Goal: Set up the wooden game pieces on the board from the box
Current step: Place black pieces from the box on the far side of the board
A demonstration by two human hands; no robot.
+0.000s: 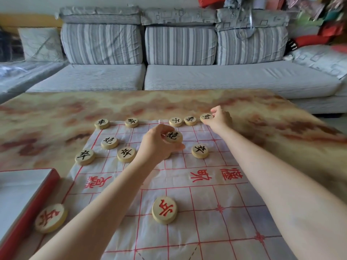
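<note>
Beyond the far edge of the marbled tan-and-rust tabletop (pixel 56 113) stands a grey sofa (pixel 225 77) with striped back cushions (pixel 180 45). A blurred heap of red and green things (pixel 323 25) crowds its right end. The light is soft and even.

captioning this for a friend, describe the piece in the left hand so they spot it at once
Find the paper board with red grid lines on the table. Near the middle of its far half, the left hand pinches a round wooden piece. Unlike the black-lettered neighbours lying flat, it sits between thumb and fingers.
</note>
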